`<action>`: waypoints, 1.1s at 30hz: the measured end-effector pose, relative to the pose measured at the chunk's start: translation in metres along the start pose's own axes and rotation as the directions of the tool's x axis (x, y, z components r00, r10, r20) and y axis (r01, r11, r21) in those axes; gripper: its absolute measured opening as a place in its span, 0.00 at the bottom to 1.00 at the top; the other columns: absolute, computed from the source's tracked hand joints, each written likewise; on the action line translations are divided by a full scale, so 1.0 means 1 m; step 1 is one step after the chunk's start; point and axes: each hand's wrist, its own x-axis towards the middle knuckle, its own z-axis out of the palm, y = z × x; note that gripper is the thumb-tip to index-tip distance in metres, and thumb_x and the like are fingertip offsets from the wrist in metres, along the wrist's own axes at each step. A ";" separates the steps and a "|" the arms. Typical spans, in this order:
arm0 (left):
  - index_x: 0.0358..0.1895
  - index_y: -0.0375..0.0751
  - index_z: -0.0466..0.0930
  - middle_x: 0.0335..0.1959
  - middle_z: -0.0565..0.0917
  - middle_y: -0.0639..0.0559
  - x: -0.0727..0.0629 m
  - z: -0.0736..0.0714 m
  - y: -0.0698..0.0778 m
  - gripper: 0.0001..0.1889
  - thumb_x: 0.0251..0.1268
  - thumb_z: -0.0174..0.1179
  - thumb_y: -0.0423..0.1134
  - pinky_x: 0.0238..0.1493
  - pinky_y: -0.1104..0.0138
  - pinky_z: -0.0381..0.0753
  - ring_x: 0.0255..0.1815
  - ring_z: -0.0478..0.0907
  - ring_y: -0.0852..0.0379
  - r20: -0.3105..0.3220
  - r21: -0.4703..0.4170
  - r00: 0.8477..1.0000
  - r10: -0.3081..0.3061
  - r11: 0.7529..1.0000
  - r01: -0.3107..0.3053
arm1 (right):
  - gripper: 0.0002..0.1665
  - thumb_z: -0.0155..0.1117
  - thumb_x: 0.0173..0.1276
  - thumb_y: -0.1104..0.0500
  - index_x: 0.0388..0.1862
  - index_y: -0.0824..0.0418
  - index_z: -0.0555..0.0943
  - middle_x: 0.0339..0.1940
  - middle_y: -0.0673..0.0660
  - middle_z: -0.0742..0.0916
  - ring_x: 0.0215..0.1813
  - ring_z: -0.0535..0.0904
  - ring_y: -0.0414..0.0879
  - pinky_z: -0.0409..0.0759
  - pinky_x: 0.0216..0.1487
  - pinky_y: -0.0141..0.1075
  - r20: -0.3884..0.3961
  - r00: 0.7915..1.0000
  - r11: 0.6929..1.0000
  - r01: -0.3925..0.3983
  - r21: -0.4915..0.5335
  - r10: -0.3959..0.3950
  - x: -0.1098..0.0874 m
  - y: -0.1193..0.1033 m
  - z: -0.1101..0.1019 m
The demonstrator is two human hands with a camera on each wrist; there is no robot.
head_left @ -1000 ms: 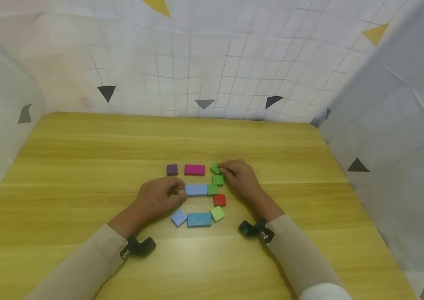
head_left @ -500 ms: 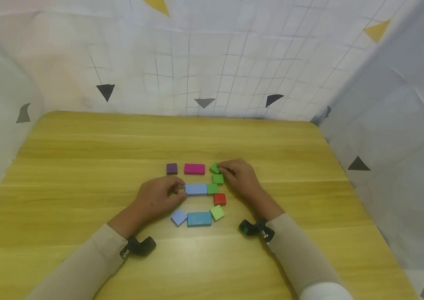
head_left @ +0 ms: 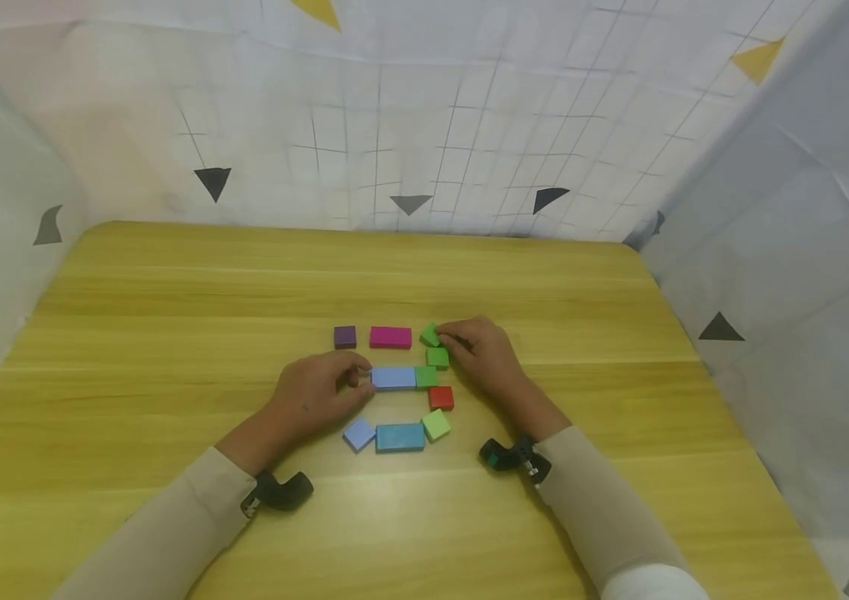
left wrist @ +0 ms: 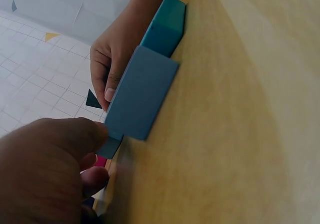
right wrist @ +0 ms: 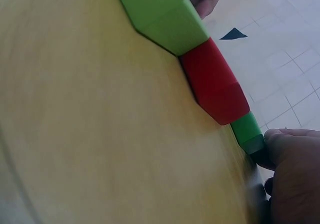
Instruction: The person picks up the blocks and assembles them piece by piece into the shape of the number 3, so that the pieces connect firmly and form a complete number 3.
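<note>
My left hand holds the left end of a long light-blue block between thumb and forefinger. A green block sits against that block's right end. Farther up and to the right, my right hand pinches a small turned green block, partly hidden behind the fingertips. Just below it lies another green block, and a red block lies nearer me. The left wrist view shows my left thumb beside the blocks; in the right wrist view the red block stands before my right fingers.
At the back of the group lie a dark purple block and a magenta block. The near row has a tilted small blue block, a teal block and a tilted lime block. White patterned sheets surround the wooden table.
</note>
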 end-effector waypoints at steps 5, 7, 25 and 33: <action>0.48 0.53 0.83 0.29 0.79 0.66 0.000 -0.001 0.000 0.15 0.63 0.65 0.54 0.31 0.67 0.74 0.29 0.72 0.63 -0.001 0.010 1.000 0.005 1.000 -0.005 | 0.13 0.64 0.73 0.55 0.52 0.52 0.88 0.47 0.49 0.90 0.47 0.80 0.45 0.79 0.48 0.42 -0.019 1.000 1.000 0.014 -0.002 -0.014 0.000 0.001 0.001; 0.47 0.53 0.83 0.29 0.79 0.65 0.001 -0.001 0.000 0.15 0.63 0.65 0.54 0.31 0.67 0.73 0.28 0.72 0.63 -0.004 0.012 1.000 0.008 1.000 -0.008 | 0.12 0.64 0.72 0.55 0.52 0.52 0.88 0.46 0.49 0.90 0.46 0.80 0.45 0.79 0.47 0.41 -0.031 0.999 1.000 0.025 -0.002 -0.025 -0.001 0.002 0.002; 0.47 0.54 0.83 0.29 0.79 0.66 0.000 0.002 0.000 0.14 0.63 0.65 0.55 0.31 0.67 0.74 0.29 0.73 0.62 0.003 -0.002 1.000 -0.002 1.000 0.002 | 0.14 0.63 0.73 0.53 0.53 0.53 0.87 0.47 0.50 0.90 0.48 0.81 0.47 0.80 0.51 0.43 -0.046 0.998 0.999 0.050 0.019 -0.049 -0.002 0.008 0.004; 0.48 0.54 0.83 0.30 0.78 0.65 -0.001 0.002 0.001 0.14 0.64 0.65 0.55 0.31 0.66 0.73 0.29 0.72 0.62 0.000 -0.004 1.000 0.005 1.000 -0.005 | 0.13 0.62 0.74 0.54 0.52 0.54 0.87 0.47 0.51 0.90 0.50 0.82 0.48 0.80 0.53 0.44 -0.049 0.997 0.998 0.065 0.017 -0.064 -0.003 0.007 0.003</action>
